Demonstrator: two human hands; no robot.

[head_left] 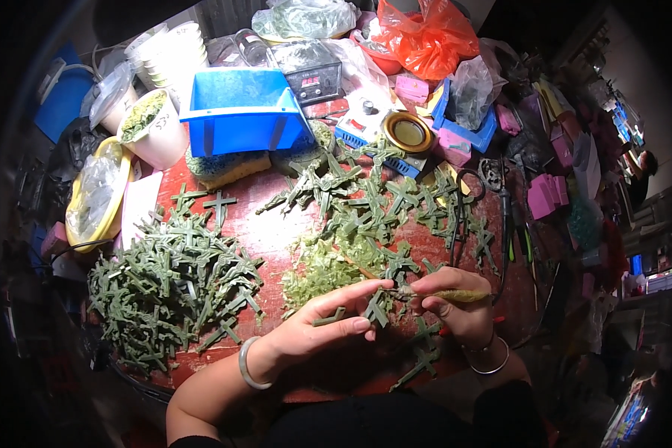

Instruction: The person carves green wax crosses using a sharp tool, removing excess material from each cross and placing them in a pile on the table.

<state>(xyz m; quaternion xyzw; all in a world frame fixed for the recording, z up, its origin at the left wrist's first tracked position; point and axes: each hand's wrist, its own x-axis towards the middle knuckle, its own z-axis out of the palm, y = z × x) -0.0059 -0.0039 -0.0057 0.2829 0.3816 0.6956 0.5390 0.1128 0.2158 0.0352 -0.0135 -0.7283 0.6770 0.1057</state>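
My left hand [310, 317], a pale bangle on its wrist, is closed on a small dark green cross [378, 310] near the front of the red table. My right hand [464, 319] grips a slim tool with a yellowish-green handle [463, 296]. Its tip meets the work between both hands, though the exact contact is too small to make out. Just beyond my fingers lies a heap of light green flakes [313, 269]. More green crosses [388, 194] with raised figures spread behind it, and a large pile of crosses [172, 284] stands at the left.
A blue bin [239, 112] stands at the back beside a control box with a display [310, 75]. A round brass-coloured pot [408, 133] sits right of it. Scissors [467, 187] and a corded pen-like tool [506, 209] lie at the right. A white bucket [160, 138] stands back left.
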